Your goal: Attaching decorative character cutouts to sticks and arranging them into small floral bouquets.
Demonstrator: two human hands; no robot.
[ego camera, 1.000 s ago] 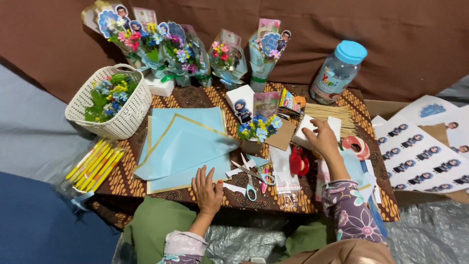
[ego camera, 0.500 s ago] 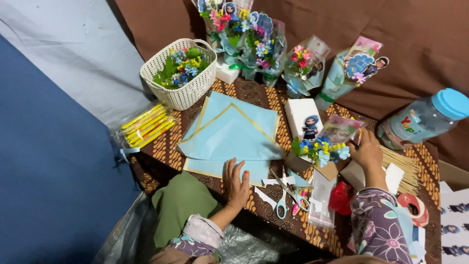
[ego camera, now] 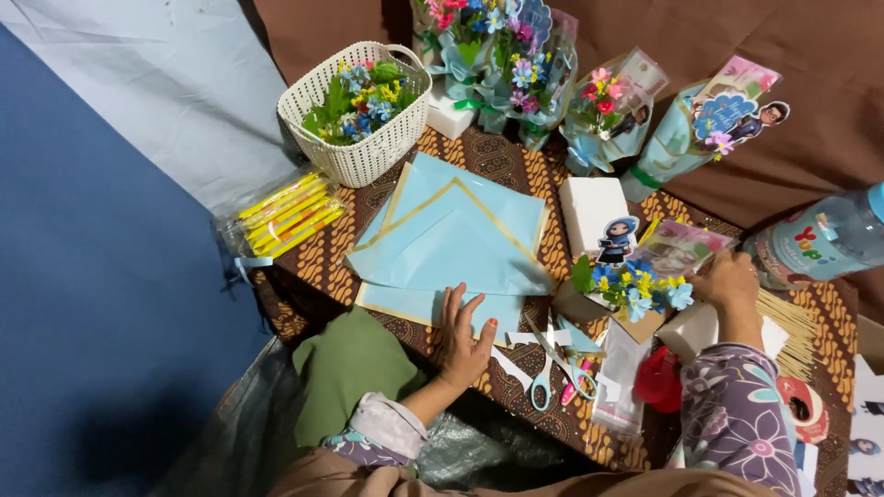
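Right hand (ego camera: 727,281) has reached onto the small bouquet (ego camera: 635,285), seemingly pinching it; left hand (ego camera: 463,336) rests spread on blue paper (ego camera: 442,244).

The left hand (ego camera: 460,342) is bare, with no ring or watch showing, and its thumbnail carries an orange tint; behind the wrist sits a gathered cuff of pale lilac-grey cloth, followed by a strip of patterned fabric in purple and teal. The right hand (ego camera: 727,281), on the far side of the scissors (ego camera: 555,368) from the left one, is likewise bare, and its sleeve is dark purple printed with large swirling flowers in pink, white and teal. Below the scissors, along the bottom edge, runs plain brownish-tan cloth worn over the body.
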